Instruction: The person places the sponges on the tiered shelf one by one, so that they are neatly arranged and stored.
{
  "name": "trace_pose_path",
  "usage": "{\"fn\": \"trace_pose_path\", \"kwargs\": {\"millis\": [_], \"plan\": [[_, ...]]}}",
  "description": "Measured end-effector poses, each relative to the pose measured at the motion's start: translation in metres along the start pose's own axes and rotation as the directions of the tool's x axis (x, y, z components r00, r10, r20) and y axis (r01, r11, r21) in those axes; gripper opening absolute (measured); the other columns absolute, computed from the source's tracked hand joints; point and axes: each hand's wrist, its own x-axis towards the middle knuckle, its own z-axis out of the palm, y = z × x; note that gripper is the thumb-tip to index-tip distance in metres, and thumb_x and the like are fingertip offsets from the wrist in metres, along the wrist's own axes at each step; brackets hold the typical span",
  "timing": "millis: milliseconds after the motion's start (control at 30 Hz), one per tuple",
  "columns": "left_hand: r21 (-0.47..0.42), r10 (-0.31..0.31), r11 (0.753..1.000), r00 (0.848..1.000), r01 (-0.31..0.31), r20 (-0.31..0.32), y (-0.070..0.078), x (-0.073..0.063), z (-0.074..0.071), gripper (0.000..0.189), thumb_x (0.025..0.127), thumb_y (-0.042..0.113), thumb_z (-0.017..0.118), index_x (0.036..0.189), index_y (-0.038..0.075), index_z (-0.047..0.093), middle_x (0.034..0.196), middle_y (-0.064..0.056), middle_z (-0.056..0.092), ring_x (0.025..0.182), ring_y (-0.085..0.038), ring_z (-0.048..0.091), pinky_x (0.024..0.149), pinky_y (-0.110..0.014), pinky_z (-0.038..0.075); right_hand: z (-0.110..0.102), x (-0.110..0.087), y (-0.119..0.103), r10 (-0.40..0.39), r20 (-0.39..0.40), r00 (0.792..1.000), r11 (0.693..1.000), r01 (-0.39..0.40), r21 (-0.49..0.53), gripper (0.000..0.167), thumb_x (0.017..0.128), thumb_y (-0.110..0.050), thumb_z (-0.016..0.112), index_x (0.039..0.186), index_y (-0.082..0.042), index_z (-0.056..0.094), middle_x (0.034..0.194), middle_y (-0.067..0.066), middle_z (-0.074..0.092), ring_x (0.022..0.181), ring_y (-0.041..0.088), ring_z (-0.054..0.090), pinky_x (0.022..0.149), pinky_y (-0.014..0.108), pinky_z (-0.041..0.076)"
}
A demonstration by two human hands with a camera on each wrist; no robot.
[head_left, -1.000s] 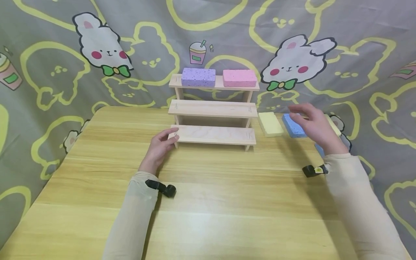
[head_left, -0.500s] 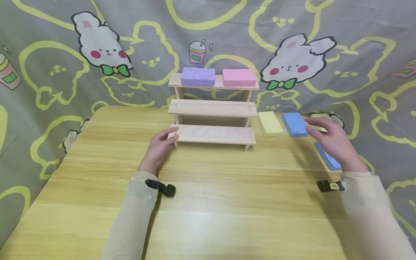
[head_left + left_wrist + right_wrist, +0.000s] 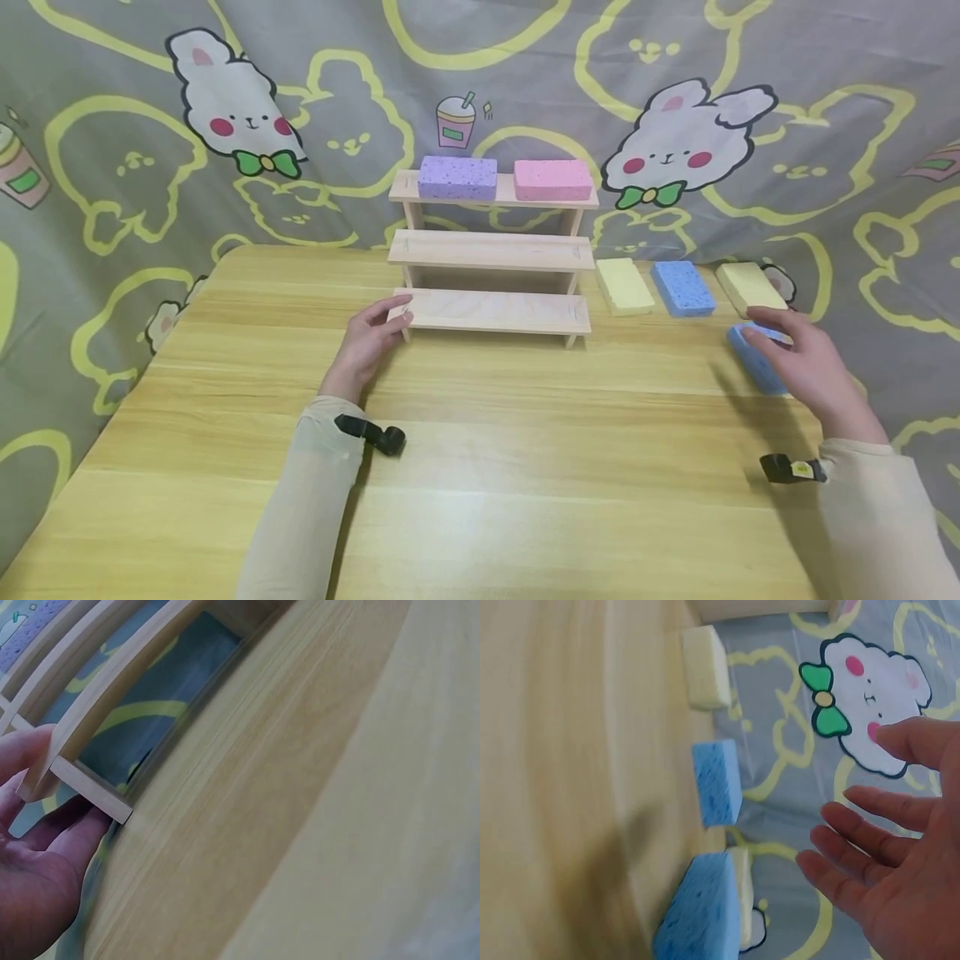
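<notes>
My left hand (image 3: 367, 342) holds the left end of a three-tier wooden shelf (image 3: 491, 310) at its lowest board. In the left wrist view the thumb lies on the board's end (image 3: 45, 772), and the other fingers are at the side leg. Over at the right, my right hand (image 3: 813, 367) hovers with fingers spread and nothing in them. It partly covers the nearer blue sponge (image 3: 753, 362) in the head view. The right wrist view shows that blue sponge (image 3: 701, 915) apart from the fingers (image 3: 832, 874).
A purple sponge (image 3: 457, 177) and a pink sponge (image 3: 553, 180) sit on the top tier. Right of the shelf, a yellow sponge (image 3: 624, 287), another blue sponge (image 3: 683, 288) and a second yellow sponge (image 3: 750, 286) lie along the table's (image 3: 480, 450) back edge. A patterned curtain (image 3: 345, 92) hangs behind.
My right hand has moved right and toward me, from above the farther blue sponge, past the second yellow one, to the nearer blue one. The left hand stays on the shelf.
</notes>
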Motion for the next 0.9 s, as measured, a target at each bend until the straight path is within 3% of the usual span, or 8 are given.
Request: {"fn": "trace_pose_path", "kwargs": {"millis": [67, 133, 233, 367, 600, 900], "plan": [[-0.006, 0.003, 1.000, 1.000, -0.003, 0.004, 0.000, 0.000, 0.001, 0.044, 0.094, 0.005, 0.067, 0.136, -0.003, 0.054, 0.156, -0.006, 0.033, 0.130, -0.019, 0.043, 0.098, -0.033, 0.048, -0.001, -0.004, 0.006, 0.024, -0.005, 1.000, 1.000, -0.024, 0.005, 0.062, 0.103, -0.037, 0.049, 0.149, 0.002, 0.035, 0.148, 0.031, 0.032, 0.127, 0.055, 0.034, 0.105, 0.047, 0.038], [-0.008, 0.008, 1.000, 1.000, -0.008, 0.008, 0.000, 0.000, 0.002, 0.044, 0.094, 0.005, 0.066, 0.136, -0.003, 0.054, 0.156, -0.006, 0.033, 0.130, -0.020, 0.044, 0.098, -0.033, 0.048, -0.001, -0.009, 0.013, 0.043, -0.023, 0.999, 0.999, -0.044, -0.010, 0.063, 0.103, -0.036, 0.050, 0.149, 0.005, 0.033, 0.148, 0.037, 0.025, 0.125, 0.061, 0.030, 0.097, 0.070, 0.030], [-0.004, 0.008, 1.000, 1.000, -0.008, 0.007, 0.000, 0.000, 0.002, 0.044, 0.094, 0.005, 0.066, 0.136, -0.003, 0.054, 0.156, -0.006, 0.032, 0.129, -0.020, 0.044, 0.098, -0.034, 0.048, -0.001, -0.014, 0.025, 0.066, -0.062, 0.996, 0.997, -0.069, -0.044, 0.066, 0.101, -0.033, 0.053, 0.146, 0.010, 0.032, 0.145, 0.043, 0.018, 0.127, 0.067, 0.017, 0.096, 0.078, 0.020], [-0.007, 0.002, 1.000, 1.000, -0.002, 0.012, -0.001, 0.001, 0.002, 0.044, 0.094, 0.005, 0.066, 0.136, -0.003, 0.054, 0.157, -0.006, 0.032, 0.129, -0.021, 0.044, 0.100, -0.035, 0.047, -0.001, -0.021, 0.038, 0.138, -0.069, 0.988, 0.983, -0.146, -0.112, 0.077, 0.099, -0.037, 0.055, 0.145, 0.017, 0.024, 0.142, 0.049, 0.012, 0.126, 0.069, 0.006, 0.093, 0.081, 0.016], [-0.007, 0.004, 1.000, 1.000, -0.004, 0.017, -0.001, 0.000, 0.002, 0.045, 0.094, 0.005, 0.066, 0.136, -0.003, 0.054, 0.157, -0.007, 0.030, 0.132, -0.020, 0.042, 0.102, -0.035, 0.045, 0.000, -0.025, 0.054, 0.198, -0.036, 0.979, 0.943, -0.201, -0.267, 0.092, 0.094, -0.043, 0.062, 0.139, 0.025, 0.020, 0.125, 0.055, 0.020, 0.107, 0.070, 0.025, 0.085, 0.074, 0.027], [-0.021, 0.005, 1.000, 1.000, -0.005, 0.006, 0.001, -0.002, 0.001, 0.044, 0.093, 0.005, 0.068, 0.135, -0.001, 0.056, 0.157, -0.007, 0.031, 0.133, -0.019, 0.041, 0.102, -0.033, 0.045, 0.003, -0.025, 0.061, 0.218, -0.005, 0.976, 0.934, -0.210, -0.290, 0.099, 0.092, -0.045, 0.064, 0.135, 0.031, 0.017, 0.122, 0.054, 0.025, 0.111, 0.066, 0.022, 0.089, 0.069, 0.026]]}}
